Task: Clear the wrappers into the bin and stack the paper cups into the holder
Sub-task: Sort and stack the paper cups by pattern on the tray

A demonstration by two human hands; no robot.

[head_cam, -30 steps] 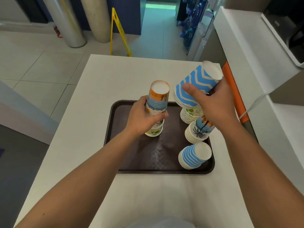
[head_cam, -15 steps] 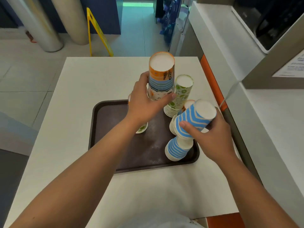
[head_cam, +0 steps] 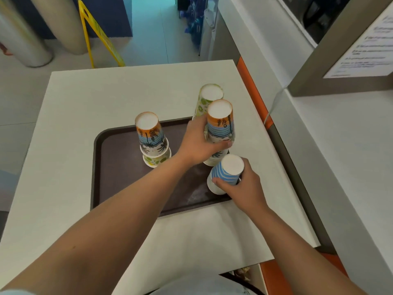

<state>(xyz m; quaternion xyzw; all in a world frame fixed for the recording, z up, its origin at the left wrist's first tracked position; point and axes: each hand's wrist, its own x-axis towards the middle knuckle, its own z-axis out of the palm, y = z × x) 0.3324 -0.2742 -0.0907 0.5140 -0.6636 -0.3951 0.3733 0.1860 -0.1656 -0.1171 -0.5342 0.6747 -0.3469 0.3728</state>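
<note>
Upside-down paper cup stacks stand on a dark brown tray (head_cam: 119, 184). My left hand (head_cam: 197, 143) grips an orange-and-blue palm cup stack (head_cam: 221, 122) at the tray's right side, resting on more nested cups. My right hand (head_cam: 240, 188) holds a blue wave-striped cup (head_cam: 228, 170) pressed down over a white cup stack at the tray's near right corner. A green lime-print stack (head_cam: 209, 99) stands behind, at the tray's far right. Another palm-print stack (head_cam: 151, 137) stands free in the tray's middle on a lime cup.
The tray lies on a white table (head_cam: 70, 145). A white counter (head_cam: 340, 156) with an orange edge strip runs along the right. A yellow floor sign (head_cam: 100, 37) and two pillars stand on the floor beyond the table.
My left hand carried its palm cup stack rightward onto the right-side stack, leaving part of it in the middle. My right hand lowered the blue striped cup onto the near right stack.
</note>
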